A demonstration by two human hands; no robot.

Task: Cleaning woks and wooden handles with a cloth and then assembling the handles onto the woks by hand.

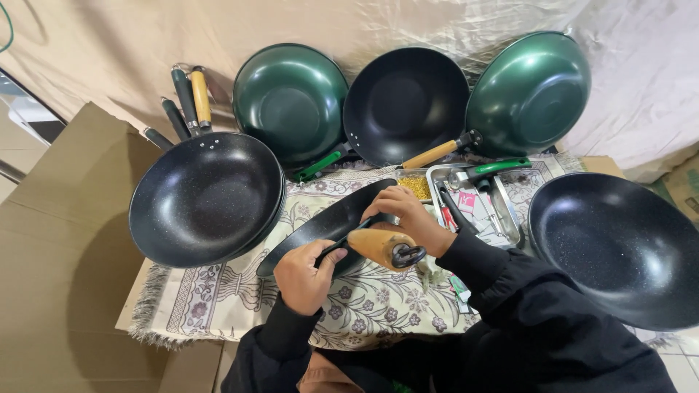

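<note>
A black pan (313,229) with a light wooden handle (375,244) is held tilted on its edge over the patterned cloth (218,298). The handle points toward me and has a dark hanging loop at its end. My right hand (409,215) grips the pan where the handle meets the rim. My left hand (304,280) is closed around a thin dark tool (348,237), likely a screwdriver, whose tip reaches toward that joint under my right fingers. Both sleeves are black.
A stack of black pans (204,198) lies at left, with loose handles (191,98) behind it. Two green woks (291,98) (528,91) and a black wok (404,102) lean on the backdrop. Another black wok (619,244) sits at right. A metal tray (506,218) holds tools; cardboard (58,255) is at left.
</note>
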